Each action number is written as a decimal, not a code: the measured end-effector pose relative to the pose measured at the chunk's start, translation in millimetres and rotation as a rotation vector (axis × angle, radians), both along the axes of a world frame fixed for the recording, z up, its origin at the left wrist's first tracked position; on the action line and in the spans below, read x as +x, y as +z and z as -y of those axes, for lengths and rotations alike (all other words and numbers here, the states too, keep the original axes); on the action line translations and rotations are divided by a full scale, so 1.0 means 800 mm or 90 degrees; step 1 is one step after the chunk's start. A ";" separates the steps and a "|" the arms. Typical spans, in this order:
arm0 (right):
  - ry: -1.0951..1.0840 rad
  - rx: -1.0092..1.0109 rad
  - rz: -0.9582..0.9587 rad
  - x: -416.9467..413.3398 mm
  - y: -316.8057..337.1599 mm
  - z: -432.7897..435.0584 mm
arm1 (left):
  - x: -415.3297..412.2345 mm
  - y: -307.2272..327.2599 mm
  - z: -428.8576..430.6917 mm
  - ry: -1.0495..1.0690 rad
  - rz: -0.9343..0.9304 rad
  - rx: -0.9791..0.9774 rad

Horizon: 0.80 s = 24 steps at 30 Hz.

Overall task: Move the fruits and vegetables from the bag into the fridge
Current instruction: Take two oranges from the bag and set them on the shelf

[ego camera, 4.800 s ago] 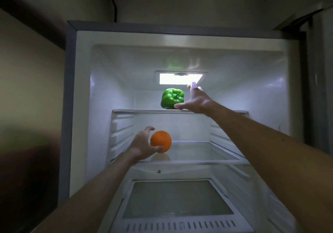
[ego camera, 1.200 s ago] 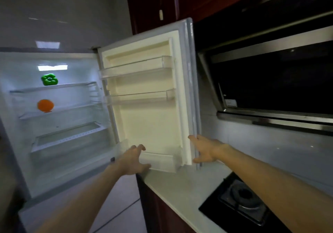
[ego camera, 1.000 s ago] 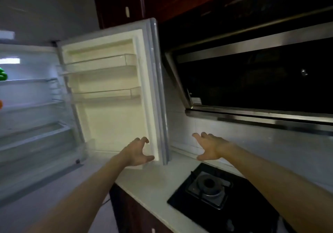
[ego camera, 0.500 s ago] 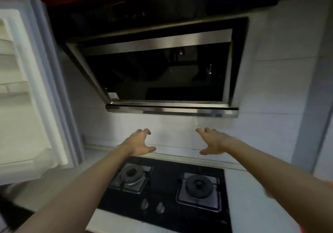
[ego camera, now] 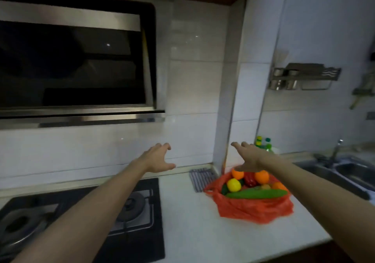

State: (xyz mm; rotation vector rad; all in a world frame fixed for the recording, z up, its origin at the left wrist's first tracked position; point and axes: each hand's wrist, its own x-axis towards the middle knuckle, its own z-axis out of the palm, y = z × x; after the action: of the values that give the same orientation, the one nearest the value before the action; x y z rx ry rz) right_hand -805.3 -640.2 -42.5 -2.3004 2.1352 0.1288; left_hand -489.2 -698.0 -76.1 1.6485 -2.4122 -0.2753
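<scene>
Left hand: the left hand (ego camera: 157, 159) hangs above the countertop's (ego camera: 203, 228) back edge, fingers spread and curled, holding nothing.
Right hand: the right hand (ego camera: 248, 158) reaches out over the bag's far side, fingers splayed, empty.
Bag: the red plastic bag (ego camera: 251, 207) sits open on the countertop, between the gas hob (ego camera: 132, 208) and sink (ego camera: 349, 171).
Contents: a cucumber (ego camera: 256, 193), lemon (ego camera: 234, 185), oranges (ego camera: 262, 176) and a red pepper (ego camera: 250, 179).
</scene>
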 end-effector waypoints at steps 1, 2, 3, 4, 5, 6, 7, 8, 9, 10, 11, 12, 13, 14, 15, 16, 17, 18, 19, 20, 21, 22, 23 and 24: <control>-0.022 0.002 -0.002 -0.018 -0.004 -0.004 | -0.019 -0.004 0.008 -0.021 -0.001 0.004; -0.044 0.004 -0.004 -0.035 -0.009 -0.007 | -0.038 -0.009 0.017 -0.042 -0.004 0.010; -0.066 0.007 -0.003 -0.050 -0.012 -0.009 | -0.055 -0.014 0.026 -0.063 -0.007 0.020; -0.086 0.008 -0.002 -0.064 -0.016 -0.011 | -0.072 -0.020 0.035 -0.084 -0.009 0.028; -0.104 0.007 -0.002 -0.076 -0.018 -0.013 | -0.088 -0.025 0.045 -0.102 -0.008 0.035; -0.120 0.008 -0.002 -0.087 -0.020 -0.014 | -0.103 -0.032 0.054 -0.119 -0.006 0.040; -0.133 0.010 0.000 -0.096 -0.023 -0.014 | -0.117 -0.038 0.063 -0.133 -0.004 0.047; -0.144 0.015 0.004 -0.105 -0.025 -0.014 | -0.131 -0.043 0.071 -0.144 -0.003 0.051; -0.156 0.021 0.009 -0.114 -0.029 -0.013 | -0.143 -0.048 0.080 -0.154 -0.003 0.057; -0.165 0.026 0.013 -0.122 -0.033 -0.011 | -0.154 -0.052 0.088 -0.165 -0.003 0.062; -0.178 0.031 0.017 -0.130 -0.036 -0.010 | -0.165 -0.056 0.094 -0.176 -0.004 0.068; -0.190 0.032 0.022 -0.137 -0.039 -0.008 | -0.176 -0.059 0.101 -0.188 -0.004 0.070; -0.202 0.034 0.025 -0.143 -0.041 -0.007 | -0.185 -0.063 0.108 -0.199 -0.004 0.071; -0.211 0.035 0.025 -0.149 -0.043 -0.006 | -0.193 -0.065 0.115 -0.208 -0.003 0.072; -0.216 0.036 0.024 -0.153 -0.046 -0.005 | -0.200 -0.068 0.122 -0.215 -0.004 0.074; -0.222 0.038 0.025 -0.157 -0.049 -0.003 | -0.206 -0.071 0.131 -0.222 -0.006 0.077; -0.229 0.037 0.027 -0.160 -0.052 -0.002 | -0.213 -0.074 0.138 -0.229 -0.008 0.080; -0.237 0.035 0.028 -0.163 -0.055 -0.001 | -0.219 -0.076 0.145 -0.237 -0.009 0.083; -0.245 0.034 0.029 -0.167 -0.058 0.000 | -0.226 -0.079 0.152 -0.246 -0.012 0.084; -0.252 0.034 0.029 -0.171 -0.061 0.001 | -0.233 -0.081 0.157 -0.255 -0.017 0.085; -0.261 0.036 0.028 -0.174 -0.064 0.002 | -0.241 -0.084 0.162 -0.263 -0.023 0.086; -0.271 0.038 0.028 -0.178 -0.068 0.003 | -0.247 -0.087 0.167 -0.273 -0.029 0.085; -0.280 0.041 0.028 -0.181 -0.072 0.003 | -0.253 -0.091 0.172 -0.287 -0.034 0.085; -0.289 0.042 0.029 -0.185 -0.077 0.005 | -0.259 -0.094 0.178 -0.302 -0.036 0.086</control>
State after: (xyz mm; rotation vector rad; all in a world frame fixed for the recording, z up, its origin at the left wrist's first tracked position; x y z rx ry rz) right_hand -953.1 -643.8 -104.2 -1.7097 2.5143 0.1386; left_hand -696.4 -840.1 -151.7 1.0693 -2.7617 -0.5589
